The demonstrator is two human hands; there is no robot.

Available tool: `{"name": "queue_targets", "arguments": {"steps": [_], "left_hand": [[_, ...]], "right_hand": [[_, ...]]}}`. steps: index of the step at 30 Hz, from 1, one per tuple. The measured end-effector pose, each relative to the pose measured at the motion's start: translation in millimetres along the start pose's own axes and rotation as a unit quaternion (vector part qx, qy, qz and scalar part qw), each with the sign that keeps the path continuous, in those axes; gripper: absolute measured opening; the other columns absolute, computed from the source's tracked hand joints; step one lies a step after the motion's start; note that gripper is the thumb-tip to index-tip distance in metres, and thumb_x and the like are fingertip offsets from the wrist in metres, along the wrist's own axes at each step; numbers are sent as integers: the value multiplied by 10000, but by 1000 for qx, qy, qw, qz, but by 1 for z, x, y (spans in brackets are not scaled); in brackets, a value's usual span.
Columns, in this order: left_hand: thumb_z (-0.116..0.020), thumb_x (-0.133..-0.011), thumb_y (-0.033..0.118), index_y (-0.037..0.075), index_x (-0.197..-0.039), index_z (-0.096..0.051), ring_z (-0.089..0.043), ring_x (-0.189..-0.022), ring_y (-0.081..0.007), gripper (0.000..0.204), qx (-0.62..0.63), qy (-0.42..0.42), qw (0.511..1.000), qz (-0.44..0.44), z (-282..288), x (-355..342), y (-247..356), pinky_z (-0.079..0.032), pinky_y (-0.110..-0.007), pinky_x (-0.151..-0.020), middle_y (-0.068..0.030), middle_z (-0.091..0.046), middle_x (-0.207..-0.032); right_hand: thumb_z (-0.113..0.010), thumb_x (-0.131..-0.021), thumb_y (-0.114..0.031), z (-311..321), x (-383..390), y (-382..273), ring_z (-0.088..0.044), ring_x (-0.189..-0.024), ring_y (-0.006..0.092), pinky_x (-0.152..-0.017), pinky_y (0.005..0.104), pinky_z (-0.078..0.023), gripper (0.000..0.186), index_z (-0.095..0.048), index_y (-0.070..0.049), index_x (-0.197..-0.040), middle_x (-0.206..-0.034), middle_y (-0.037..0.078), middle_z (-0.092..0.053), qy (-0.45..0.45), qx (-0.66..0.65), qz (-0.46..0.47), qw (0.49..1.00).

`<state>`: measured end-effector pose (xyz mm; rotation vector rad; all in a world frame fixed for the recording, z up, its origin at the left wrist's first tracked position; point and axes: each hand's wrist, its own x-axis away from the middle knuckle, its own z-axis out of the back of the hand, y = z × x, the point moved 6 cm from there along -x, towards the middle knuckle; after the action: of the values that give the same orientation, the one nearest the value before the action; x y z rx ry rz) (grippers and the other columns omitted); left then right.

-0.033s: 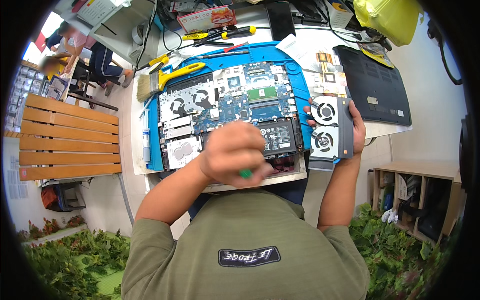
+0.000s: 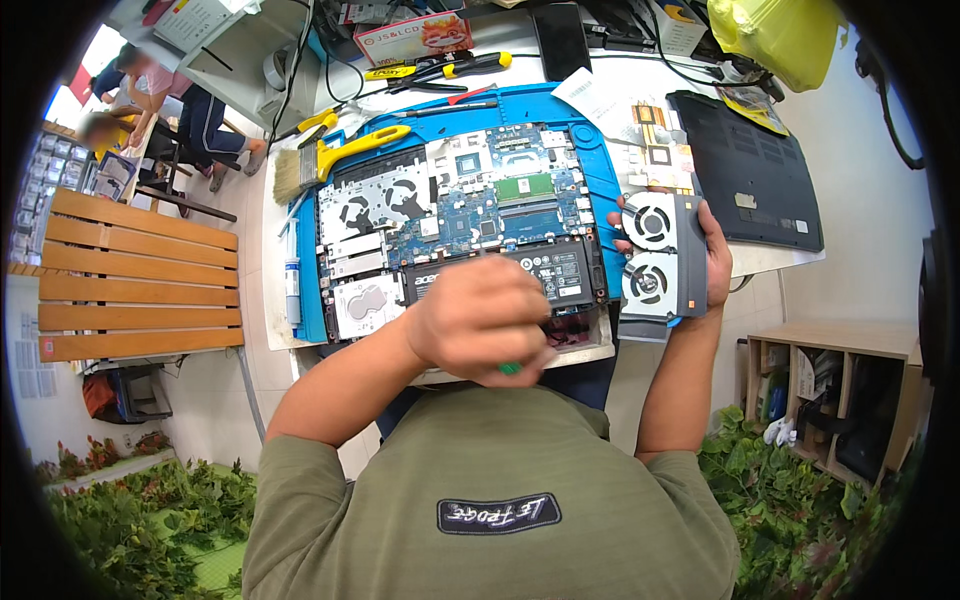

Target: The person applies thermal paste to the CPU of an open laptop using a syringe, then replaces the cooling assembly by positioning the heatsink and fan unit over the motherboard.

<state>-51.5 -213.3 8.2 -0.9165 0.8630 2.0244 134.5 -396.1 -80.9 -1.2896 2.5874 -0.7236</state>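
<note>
My left hand is closed in front of the laptop's near edge. A bit of a small green object shows under its fingers; the rest of it is hidden. Under and beyond that hand lies an opened laptop base with its blue circuit board and green memory module bare. The black battery is partly covered by my hand. At the right, my right hand grips a grey-and-white dual-fan unit by its outer edge, apart from the laptop. Fingertips show on its other side.
The laptop rests on a blue work mat. A yellow-handled brush lies over its far left corner. A black laptop cover, a phone and several tools lie around. An open drawer sits below the near edge.
My left hand has moved slightly right and toward me, with the green object still in its fingers. More of the battery's left part shows. My right hand and the fan unit are nearly unmoved.
</note>
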Motion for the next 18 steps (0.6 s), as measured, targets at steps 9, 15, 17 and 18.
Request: {"name": "queue_targets", "arguments": {"steps": [9, 15, 17, 18], "left_hand": [[-811, -727, 70, 89, -780, -600, -632, -699, -230, 219, -7, -107, 993, -52, -26, 4, -9, -495, -344, -592, -56, -608, -806], [-807, -727, 143, 113, -782, -578, -584, -714, -225, 237, -14, -85, 996, -10, -29, 14, -17, -456, -353, -624, -33, -523, -793], [-807, -722, 129, 111, -773, -580, -584, -708, -225, 233, -12, -85, 996, 4, -27, 15, -19, -451, -350, -616, -35, -526, -791], [-816, -711, 105, 102, -777, -595, -602, -700, -228, 231, -8, -86, 996, 8, -26, 15, -19, -462, -348, -600, -42, -556, -799]], "right_hand": [[-319, -1122, -488, 1, 1, 0, -555, -1342, 544, -994, 582, -615, 779, -233, 114, -1609, -1529, 408, -433, 23, 19, 19, 999], [-327, -1120, -494, 0, 0, 1, -569, -1331, 532, -990, 563, -619, 789, -233, 121, -1605, -1520, 410, -443, 25, 26, 14, 999], [-328, -1120, -496, 0, 0, 0, -578, -1320, 531, -990, 561, -619, 789, -238, 121, -1604, -1518, 411, -445, 14, 19, 13, 1000], [-328, -1121, -497, 0, 0, 0, -583, -1314, 530, -991, 560, -619, 788, -245, 121, -1602, -1518, 412, -445, 17, 22, 17, 999]]}}
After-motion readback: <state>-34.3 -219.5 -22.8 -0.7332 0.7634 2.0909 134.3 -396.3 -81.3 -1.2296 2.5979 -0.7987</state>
